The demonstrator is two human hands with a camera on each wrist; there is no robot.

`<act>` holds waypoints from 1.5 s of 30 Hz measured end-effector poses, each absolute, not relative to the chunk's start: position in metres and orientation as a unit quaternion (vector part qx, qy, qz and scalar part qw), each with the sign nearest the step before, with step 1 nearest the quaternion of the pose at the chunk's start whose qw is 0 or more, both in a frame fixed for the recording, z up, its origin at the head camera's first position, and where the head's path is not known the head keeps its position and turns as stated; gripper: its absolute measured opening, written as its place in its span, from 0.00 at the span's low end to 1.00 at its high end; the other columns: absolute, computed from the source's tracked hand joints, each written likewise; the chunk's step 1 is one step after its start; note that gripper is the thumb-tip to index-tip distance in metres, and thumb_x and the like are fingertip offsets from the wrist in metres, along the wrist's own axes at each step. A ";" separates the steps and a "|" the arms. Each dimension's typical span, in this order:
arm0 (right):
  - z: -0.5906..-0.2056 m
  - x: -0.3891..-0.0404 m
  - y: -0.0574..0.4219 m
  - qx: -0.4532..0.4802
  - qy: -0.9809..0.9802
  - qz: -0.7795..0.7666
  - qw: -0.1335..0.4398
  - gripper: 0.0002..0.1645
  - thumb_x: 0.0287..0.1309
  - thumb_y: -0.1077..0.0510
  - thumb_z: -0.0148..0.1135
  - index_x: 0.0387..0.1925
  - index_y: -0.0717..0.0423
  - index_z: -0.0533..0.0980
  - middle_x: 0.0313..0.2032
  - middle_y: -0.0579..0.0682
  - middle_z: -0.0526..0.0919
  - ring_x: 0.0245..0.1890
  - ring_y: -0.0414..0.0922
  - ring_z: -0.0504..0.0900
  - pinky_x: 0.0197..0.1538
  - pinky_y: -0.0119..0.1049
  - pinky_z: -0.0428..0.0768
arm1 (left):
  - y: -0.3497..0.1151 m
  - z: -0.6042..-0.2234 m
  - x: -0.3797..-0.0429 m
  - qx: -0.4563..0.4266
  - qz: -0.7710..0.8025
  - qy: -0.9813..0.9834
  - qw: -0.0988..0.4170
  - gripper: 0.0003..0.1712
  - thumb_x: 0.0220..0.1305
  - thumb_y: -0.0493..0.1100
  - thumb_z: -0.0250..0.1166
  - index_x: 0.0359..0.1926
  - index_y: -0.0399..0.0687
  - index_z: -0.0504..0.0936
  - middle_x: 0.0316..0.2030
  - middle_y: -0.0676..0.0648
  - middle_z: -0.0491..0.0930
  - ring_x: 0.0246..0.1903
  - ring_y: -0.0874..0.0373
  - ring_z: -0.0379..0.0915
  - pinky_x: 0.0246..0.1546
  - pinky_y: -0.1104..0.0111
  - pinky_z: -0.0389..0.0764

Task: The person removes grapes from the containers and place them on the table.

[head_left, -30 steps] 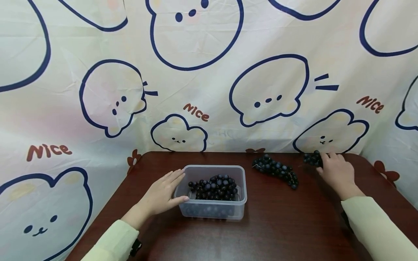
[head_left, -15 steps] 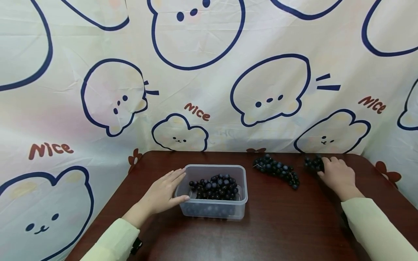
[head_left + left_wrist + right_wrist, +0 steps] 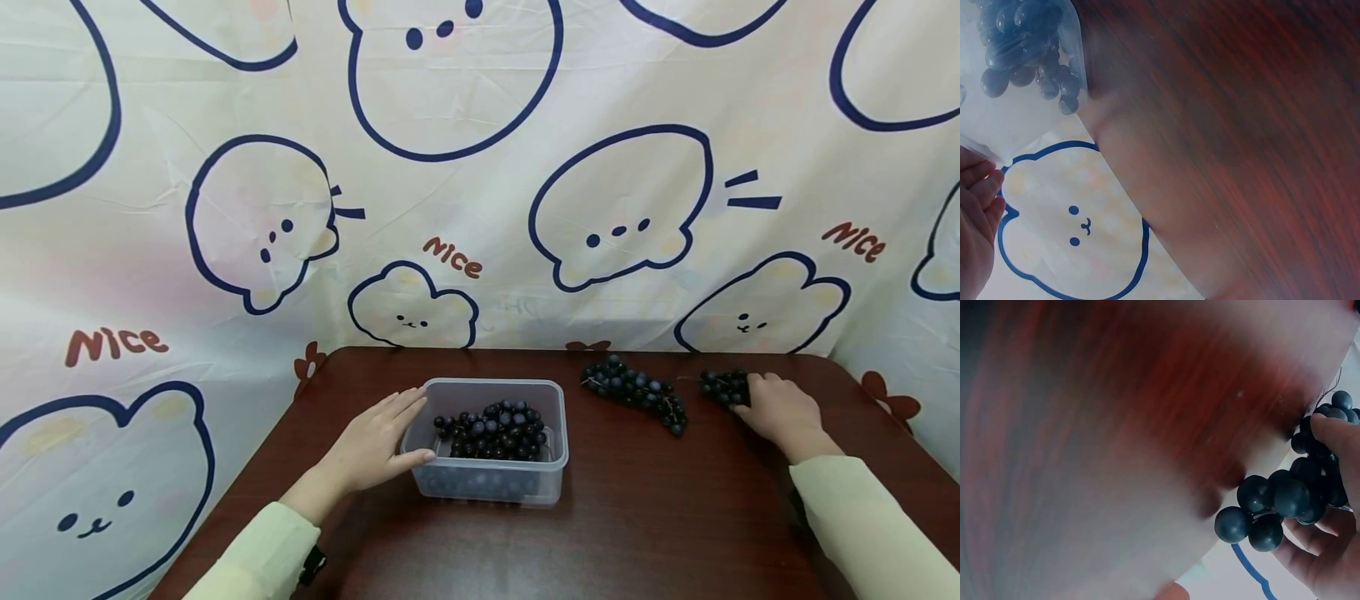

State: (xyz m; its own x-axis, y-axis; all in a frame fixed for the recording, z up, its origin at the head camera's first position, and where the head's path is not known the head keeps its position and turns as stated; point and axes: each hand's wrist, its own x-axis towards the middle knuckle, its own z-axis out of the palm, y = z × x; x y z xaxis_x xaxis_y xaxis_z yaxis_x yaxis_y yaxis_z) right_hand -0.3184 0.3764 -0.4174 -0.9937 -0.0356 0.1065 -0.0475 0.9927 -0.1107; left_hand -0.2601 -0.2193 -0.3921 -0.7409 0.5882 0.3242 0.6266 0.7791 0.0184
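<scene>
My left hand rests against the left side of a clear plastic box, its fingers straight along the rim. A bunch of dark grapes lies inside the box. At the far right of the table, my right hand grips a small bunch of dark grapes. In the right wrist view the thumb lies over that bunch and the fingers curl beneath it. Another bunch of dark grapes lies on the table between the box and my right hand.
The dark red-brown wooden table has its back edge against a printed cloth with cartoon bears. More of this cloth hangs at the left and right sides.
My right hand and the small bunch in it have shifted slightly nearer and to the right. The left hand and the box stay in place.
</scene>
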 end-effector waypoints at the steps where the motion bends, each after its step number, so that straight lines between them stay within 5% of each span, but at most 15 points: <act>1: -0.417 -0.318 0.377 0.022 -0.997 0.057 0.051 0.36 0.55 0.53 0.69 0.48 0.83 0.68 0.42 0.78 0.72 0.40 0.70 0.75 0.37 0.62 0.76 | -0.219 -0.392 -0.260 -0.326 -0.063 -0.931 0.152 0.47 0.62 0.69 0.57 0.67 0.37 0.69 0.69 0.40 0.63 0.68 0.46 0.59 0.66 0.52 0.61; 22: -0.419 -0.316 0.383 0.025 -0.996 0.087 0.022 0.46 0.52 0.48 0.71 0.52 0.85 0.63 0.49 0.83 0.69 0.46 0.73 0.72 0.48 0.67 0.72 | -0.220 -0.392 -0.260 -0.332 -0.070 -0.927 0.158 0.47 0.62 0.69 0.57 0.67 0.36 0.69 0.69 0.41 0.64 0.68 0.46 0.59 0.66 0.52 0.60; 45: -0.406 -0.311 0.384 0.046 -0.995 0.091 -0.003 0.46 0.49 0.50 0.73 0.53 0.84 0.64 0.48 0.81 0.71 0.46 0.73 0.73 0.44 0.65 0.74 | -0.220 -0.392 -0.260 -0.334 -0.062 -0.927 0.160 0.46 0.62 0.69 0.57 0.67 0.36 0.69 0.69 0.41 0.63 0.68 0.47 0.59 0.66 0.53 0.60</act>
State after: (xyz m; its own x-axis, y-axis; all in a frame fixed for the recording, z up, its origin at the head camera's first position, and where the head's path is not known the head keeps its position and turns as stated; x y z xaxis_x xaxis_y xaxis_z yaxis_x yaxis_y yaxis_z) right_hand -0.3113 0.3839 -0.4062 -0.9957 -0.0924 0.0023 -0.0913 0.9792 -0.1811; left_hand -0.2605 -0.2199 -0.3924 -0.7249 0.5998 0.3388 0.6396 0.7686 0.0077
